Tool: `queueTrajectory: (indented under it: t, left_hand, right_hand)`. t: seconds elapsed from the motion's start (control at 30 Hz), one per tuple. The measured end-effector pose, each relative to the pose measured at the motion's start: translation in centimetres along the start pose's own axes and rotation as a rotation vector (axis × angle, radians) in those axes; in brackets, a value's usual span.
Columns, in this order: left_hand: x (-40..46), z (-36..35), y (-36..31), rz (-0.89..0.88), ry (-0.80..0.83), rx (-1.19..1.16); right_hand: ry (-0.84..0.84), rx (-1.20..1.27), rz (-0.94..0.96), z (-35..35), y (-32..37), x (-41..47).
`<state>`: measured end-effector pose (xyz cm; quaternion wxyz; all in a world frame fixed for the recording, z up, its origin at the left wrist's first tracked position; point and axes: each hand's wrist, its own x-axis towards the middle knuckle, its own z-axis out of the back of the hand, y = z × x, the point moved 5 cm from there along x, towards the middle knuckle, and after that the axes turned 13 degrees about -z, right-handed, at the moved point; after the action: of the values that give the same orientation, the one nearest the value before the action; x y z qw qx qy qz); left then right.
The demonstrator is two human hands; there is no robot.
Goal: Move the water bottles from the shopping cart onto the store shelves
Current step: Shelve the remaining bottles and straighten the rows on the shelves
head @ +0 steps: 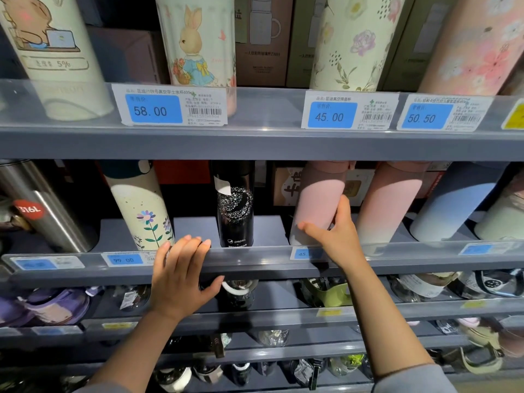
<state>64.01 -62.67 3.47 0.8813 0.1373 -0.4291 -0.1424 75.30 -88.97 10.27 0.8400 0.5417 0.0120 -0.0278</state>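
Right hand (337,234) wraps its fingers and thumb around the lower part of a pink bottle (317,202), which stands tilted on the middle shelf (255,263). Just right of that bottle stands a second pink one (388,205); to its left, apart, a black Pepsi bottle (235,205). Left hand (181,276) rests on the shelf's front rail left of the pink bottle, fingers relaxed and spread, holding nothing.
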Motion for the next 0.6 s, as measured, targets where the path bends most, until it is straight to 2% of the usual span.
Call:
queueTrajectory:
  t: [0.1, 0.23, 0.3, 0.6]
  left_hand:
    - [-0.04, -0.08, -0.04, 0.004, -0.006, 0.003]
    - [-0.04, -0.21, 0.04, 0.009, -0.01, -0.001]
    - [-0.06, -0.21, 0.03, 0.007, -0.012, -0.002]
    - [-0.12, -0.19, 0.04, -0.016, -0.04, 0.02]
  right_hand:
    - [-0.012, -0.014, -0.002, -0.06, -0.01, 0.31]
    - [-0.26, -0.151, -0.007, -0.5, 0.53, 0.01]
    - [-0.33, -0.198, 0.002, -0.75, 0.71, -0.28]
    - [-0.237, -0.224, -0.014, -0.83, 0.12, -0.35]
